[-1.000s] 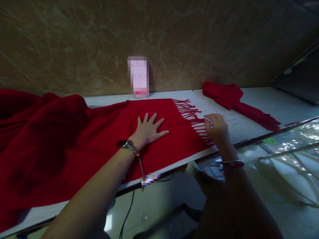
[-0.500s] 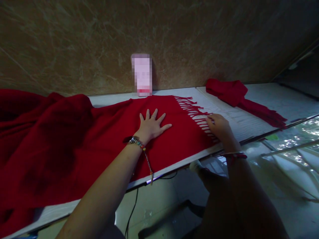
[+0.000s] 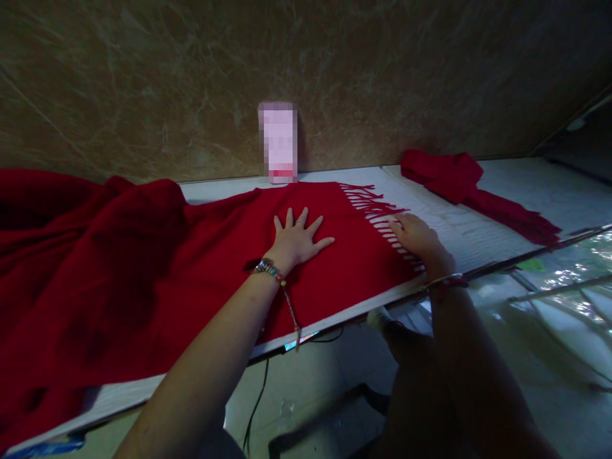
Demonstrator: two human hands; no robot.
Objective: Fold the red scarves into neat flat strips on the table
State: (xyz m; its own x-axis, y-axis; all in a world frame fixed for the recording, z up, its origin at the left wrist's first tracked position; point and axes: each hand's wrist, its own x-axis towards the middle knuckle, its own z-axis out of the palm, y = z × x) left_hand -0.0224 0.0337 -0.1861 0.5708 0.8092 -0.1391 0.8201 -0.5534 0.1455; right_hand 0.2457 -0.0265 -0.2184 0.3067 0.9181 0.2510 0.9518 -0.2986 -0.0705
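Observation:
A long red scarf [image 3: 229, 287] lies across the white tabletop, flat in the middle and bunched in thick folds at the left. Spread fingers and palm of my left hand [image 3: 296, 241] rest flat on the smooth part. My right hand [image 3: 415, 237] is at the fringed end, fingers curled and close together on the fringe [image 3: 377, 217]. Which strands lie between these fingers is partly hidden by the hand. Upper strands are bunched and crossed, while the lower ones lie straighter and side by side.
A second red fringed scarf [image 3: 444, 175] lies folded at the right rear. A blurred pink-white object [image 3: 280, 143] leans on the brown marbled wall [image 3: 191, 83]. Below the table's front edge hang a black cable [image 3: 258, 401] and, at right, metal bars [image 3: 564, 290] near shiny plastic.
My right hand has shifted slightly left along the fringe, away from the strand tips towards the cloth. My left hand stays pressed on the scarf. The view has moved a little.

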